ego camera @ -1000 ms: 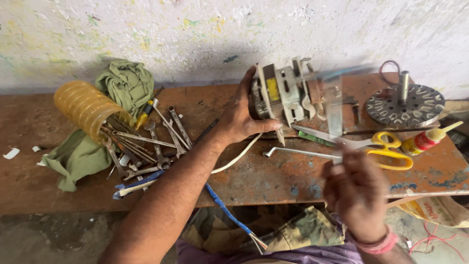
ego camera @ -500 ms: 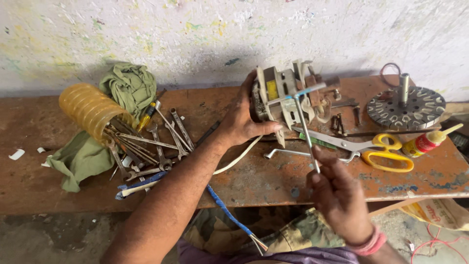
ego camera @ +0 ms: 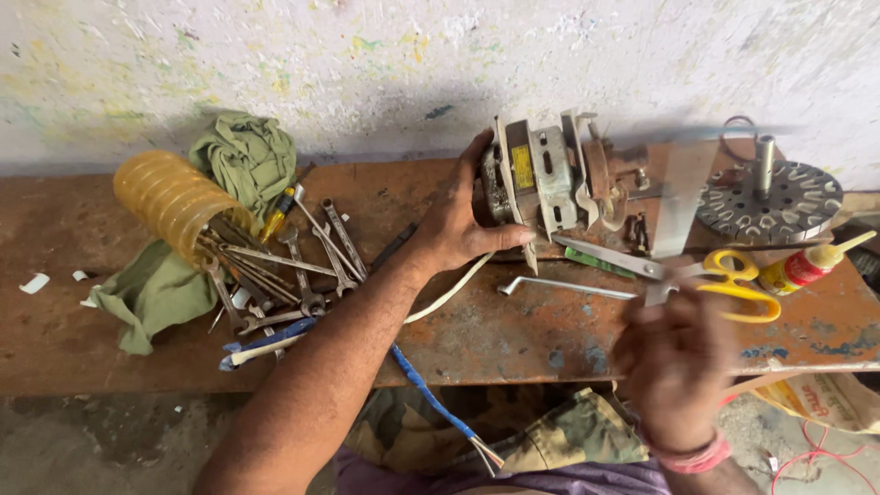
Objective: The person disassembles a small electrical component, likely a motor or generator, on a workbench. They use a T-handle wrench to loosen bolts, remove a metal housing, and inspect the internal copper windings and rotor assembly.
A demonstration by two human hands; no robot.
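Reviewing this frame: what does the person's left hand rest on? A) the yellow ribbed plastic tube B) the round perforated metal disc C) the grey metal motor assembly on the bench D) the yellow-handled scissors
C: the left hand grips the end of the grey metal motor assembly standing on the rusty workbench, thumb underneath it.

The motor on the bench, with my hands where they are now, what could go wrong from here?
1. The left hand steadies the motor from one side only; it could tip or slide.
2. The right hand swings a blurred metal tool near the scissors and glue bottle; it might knock them off the bench.
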